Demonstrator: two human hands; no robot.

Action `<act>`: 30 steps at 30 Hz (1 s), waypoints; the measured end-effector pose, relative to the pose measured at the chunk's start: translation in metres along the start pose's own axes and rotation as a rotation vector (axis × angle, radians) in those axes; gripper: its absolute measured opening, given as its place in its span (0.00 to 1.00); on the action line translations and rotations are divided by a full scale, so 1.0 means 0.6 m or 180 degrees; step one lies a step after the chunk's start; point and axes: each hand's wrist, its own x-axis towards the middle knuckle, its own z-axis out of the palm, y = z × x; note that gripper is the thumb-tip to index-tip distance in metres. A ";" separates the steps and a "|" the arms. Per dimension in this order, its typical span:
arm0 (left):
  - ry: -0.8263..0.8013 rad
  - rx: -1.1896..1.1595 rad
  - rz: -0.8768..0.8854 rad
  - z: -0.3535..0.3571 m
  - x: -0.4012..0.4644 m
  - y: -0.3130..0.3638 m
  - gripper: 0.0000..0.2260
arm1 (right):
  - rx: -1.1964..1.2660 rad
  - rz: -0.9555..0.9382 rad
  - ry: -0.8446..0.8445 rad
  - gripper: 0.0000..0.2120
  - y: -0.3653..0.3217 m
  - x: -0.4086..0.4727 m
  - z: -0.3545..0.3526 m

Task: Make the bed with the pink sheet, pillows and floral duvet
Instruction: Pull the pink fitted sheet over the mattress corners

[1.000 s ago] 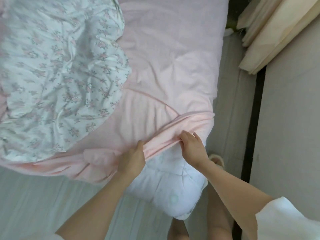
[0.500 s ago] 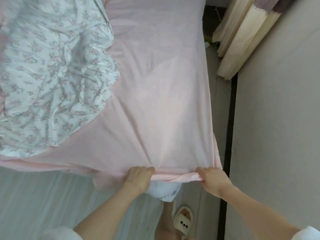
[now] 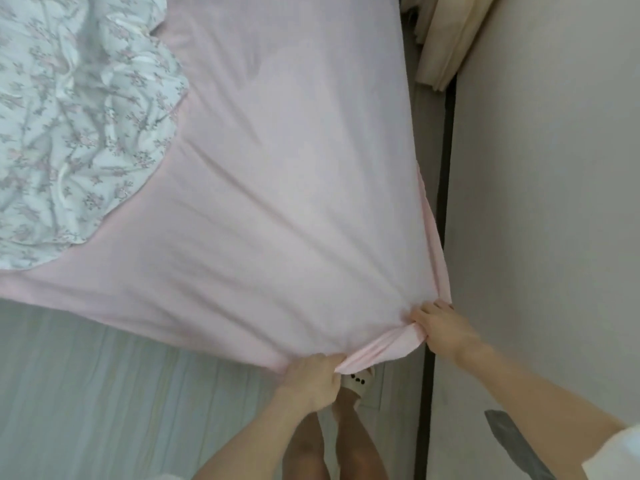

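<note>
The pink sheet lies stretched over the bed, with creases fanning out from its near right corner. My left hand grips the bunched sheet edge at that corner from below. My right hand grips the same bunched corner a little to the right, at the bed's side edge. The floral duvet, white with small pink flowers, lies crumpled on the left part of the bed. No pillow is in view, and the mattress corner is hidden under the sheet.
A pale wall runs close along the bed's right side, leaving a narrow gap with a dark strip. Cream curtains hang at the top right. Pale wood floor lies in front. My legs and a slipper stand below the corner.
The pink sheet was pulled down over the white mattress corner, which no longer shows. Both hands moved down and right with the bunched edge, and the sheet drew taut.
</note>
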 end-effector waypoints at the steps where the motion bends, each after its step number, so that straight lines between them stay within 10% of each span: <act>1: -0.0138 -0.0103 -0.0025 0.014 0.002 0.000 0.21 | -0.0089 0.0071 -0.0117 0.19 0.004 0.001 0.012; 11: -0.0168 -0.0066 -0.0390 0.042 0.030 -0.010 0.21 | 0.0733 0.0753 -0.1074 0.20 0.003 -0.019 0.121; 30: 0.0995 0.0104 -0.0622 -0.110 0.059 -0.075 0.25 | 0.1573 -0.0135 0.0055 0.25 -0.177 0.066 0.005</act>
